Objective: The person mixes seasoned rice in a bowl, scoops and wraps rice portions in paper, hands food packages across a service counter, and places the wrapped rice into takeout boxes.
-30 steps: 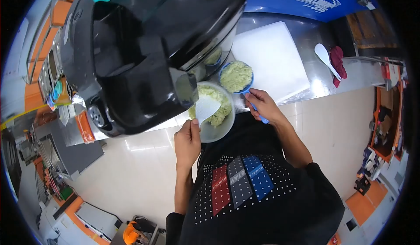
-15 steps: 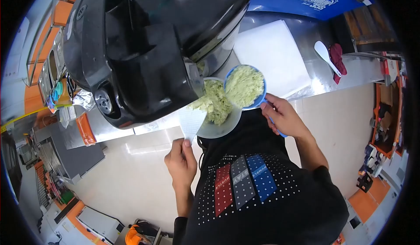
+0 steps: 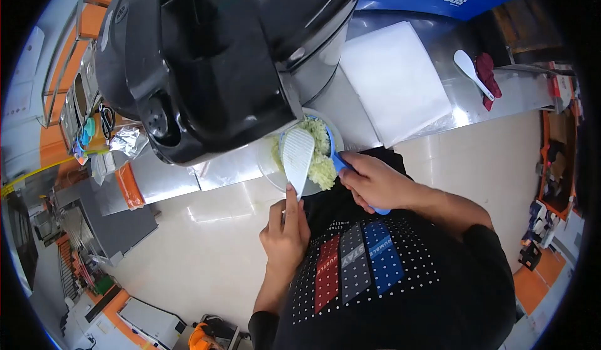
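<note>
Both our hands are gripping handles: the left hand [image 3: 285, 231] is holding a white paddle [image 3: 298, 153] over pale green food [image 3: 322, 173], forefinger along the handle, probably for steadier control, while the right hand [image 3: 379, 184] is clasping a blue scoop [image 3: 340, 162] tilted over the translucent bowl [image 3: 265, 173], apparently so spills land inside. Beyond, a black cooker [image 3: 219, 93] is standing close by the bowl, seemingly for short reach, and white sheets [image 3: 397, 84] are lying flat on the metal counter [image 3: 166, 187], nearer us than a white spoon [image 3: 465, 65] and maroon cloth [image 3: 485, 73].
</note>
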`<act>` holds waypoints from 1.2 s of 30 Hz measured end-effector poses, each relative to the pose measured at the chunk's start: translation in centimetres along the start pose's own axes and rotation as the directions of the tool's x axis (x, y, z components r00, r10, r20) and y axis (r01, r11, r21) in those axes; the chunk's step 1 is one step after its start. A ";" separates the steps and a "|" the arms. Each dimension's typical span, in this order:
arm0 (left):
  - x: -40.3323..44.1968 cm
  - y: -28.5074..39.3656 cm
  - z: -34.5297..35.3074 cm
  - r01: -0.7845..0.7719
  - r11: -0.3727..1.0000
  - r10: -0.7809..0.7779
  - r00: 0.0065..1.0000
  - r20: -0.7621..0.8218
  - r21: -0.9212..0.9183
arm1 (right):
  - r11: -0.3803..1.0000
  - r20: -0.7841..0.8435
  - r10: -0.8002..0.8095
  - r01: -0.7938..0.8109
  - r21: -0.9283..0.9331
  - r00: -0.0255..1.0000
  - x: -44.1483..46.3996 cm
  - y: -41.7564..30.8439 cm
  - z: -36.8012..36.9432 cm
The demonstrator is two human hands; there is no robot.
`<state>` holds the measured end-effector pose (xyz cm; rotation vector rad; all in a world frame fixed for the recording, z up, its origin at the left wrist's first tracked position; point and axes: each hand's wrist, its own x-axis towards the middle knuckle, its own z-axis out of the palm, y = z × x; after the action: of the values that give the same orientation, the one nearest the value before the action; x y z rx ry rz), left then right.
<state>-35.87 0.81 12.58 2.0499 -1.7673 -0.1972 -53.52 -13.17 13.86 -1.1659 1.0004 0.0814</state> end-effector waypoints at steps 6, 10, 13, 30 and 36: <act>-0.3 -1.2 -0.6 0.061 0.996 -0.067 0.992 -0.107 -0.061 | 0.940 0.117 0.110 -0.142 0.312 0.987 1.8 0.3 0.5; 0.0 -0.8 -2.3 -0.236 0.971 0.236 0.972 0.005 0.022 | 0.949 0.083 0.174 -0.190 0.253 0.981 1.8 -0.8 0.2; 0.2 -1.6 -1.6 -0.262 0.955 0.261 0.965 0.024 0.136 | 0.952 0.071 0.218 -0.228 0.205 0.973 2.0 -1.0 0.2; 1.1 -4.8 0.2 -0.131 0.984 0.138 0.989 0.053 -0.123 | 0.991 0.156 -0.089 0.072 0.113 0.984 1.8 2.5 -1.0; 0.8 -4.3 0.9 -0.065 0.996 0.066 0.998 0.014 -0.063 | 0.988 0.131 -0.076 0.057 0.140 0.989 1.7 2.3 -1.1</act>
<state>-32.12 0.29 10.16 1.9486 -1.8115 -0.2468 -54.43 -13.76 11.01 -1.0532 0.8334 0.0380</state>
